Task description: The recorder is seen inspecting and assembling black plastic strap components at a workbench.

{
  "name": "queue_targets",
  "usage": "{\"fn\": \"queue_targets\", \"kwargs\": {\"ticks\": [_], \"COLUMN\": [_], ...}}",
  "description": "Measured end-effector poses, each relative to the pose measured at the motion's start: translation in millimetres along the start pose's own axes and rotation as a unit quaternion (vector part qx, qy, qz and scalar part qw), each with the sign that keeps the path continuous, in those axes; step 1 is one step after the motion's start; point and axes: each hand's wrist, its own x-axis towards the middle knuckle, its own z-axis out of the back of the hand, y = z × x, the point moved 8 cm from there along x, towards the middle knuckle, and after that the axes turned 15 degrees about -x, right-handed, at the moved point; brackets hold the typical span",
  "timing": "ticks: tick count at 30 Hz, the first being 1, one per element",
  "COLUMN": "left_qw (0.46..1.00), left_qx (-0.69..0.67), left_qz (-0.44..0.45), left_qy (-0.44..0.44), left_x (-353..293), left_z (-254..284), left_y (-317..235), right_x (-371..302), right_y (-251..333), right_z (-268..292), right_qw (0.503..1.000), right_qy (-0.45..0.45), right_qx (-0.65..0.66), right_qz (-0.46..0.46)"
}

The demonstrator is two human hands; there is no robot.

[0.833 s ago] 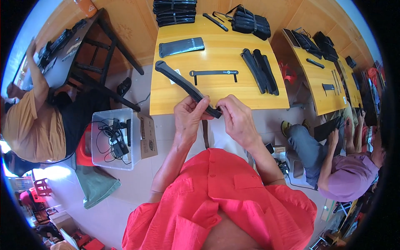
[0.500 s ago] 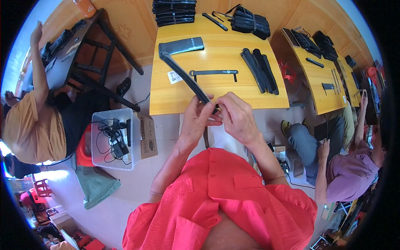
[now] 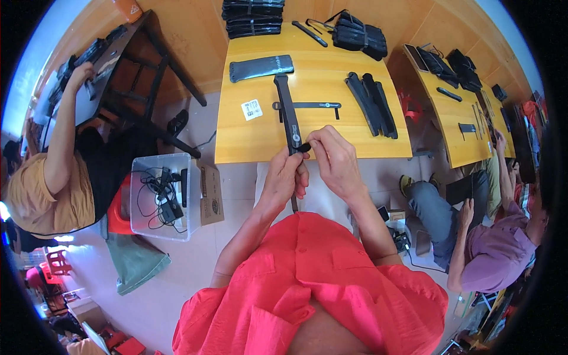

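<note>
My left hand (image 3: 284, 177) is closed around the near end of a long black strap (image 3: 286, 106), possibly several stacked together. Its far end reaches up over the table. My right hand (image 3: 335, 161) pinches a short black band (image 3: 305, 147) at the strap's near end, beside my left fingers. Beyond them, a single black strap (image 3: 313, 105) with a loop at one end lies crosswise on the table, partly covered by the held one. A flat black bundle of straps (image 3: 261, 68) lies farther back, near a white label (image 3: 251, 109).
The yellow table (image 3: 236, 145) also carries black strap bundles (image 3: 371, 105) at right, a tall black stack (image 3: 253, 18) and a tied bundle (image 3: 359, 36) at the back. A plastic bin (image 3: 157, 222) with cables stands on the floor at left. People sit on both sides.
The held strap has swung from slanting left to nearly upright in view, and its printed side now shows. My right hand has drawn slightly apart from my left, pulling the short band out.
</note>
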Motion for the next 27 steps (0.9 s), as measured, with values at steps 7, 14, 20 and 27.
{"fn": "queue_targets", "kwargs": {"ticks": [7, 14, 20, 27], "left_qw": [0.996, 0.984, 0.972, 0.924], "left_qx": [0.084, 0.149, 0.151, 0.172], "left_qz": [-0.017, 0.023, 0.094, 0.262], "left_qy": [-0.002, 0.090, 0.152, 0.220], "left_x": [-3.5, -10.6, -38.8, -116.9], "left_z": [1.5, -14.0, -7.8, 94.5], "left_y": [-4.5, -12.6, -17.2, -41.1], "right_x": [-7.2, -3.9, -2.1, -14.0], "right_y": [-2.4, 3.8, -11.6, -178.3], "right_z": [-12.1, -8.1, 10.2, 120.4], "right_qw": [0.990, 0.987, 0.984, 0.975], "right_qy": [0.117, 0.128, 0.121, 0.104], "right_qx": [0.081, 0.018, -0.016, -0.046], "right_qz": [-0.014, 0.092, 0.126, -0.190]}}
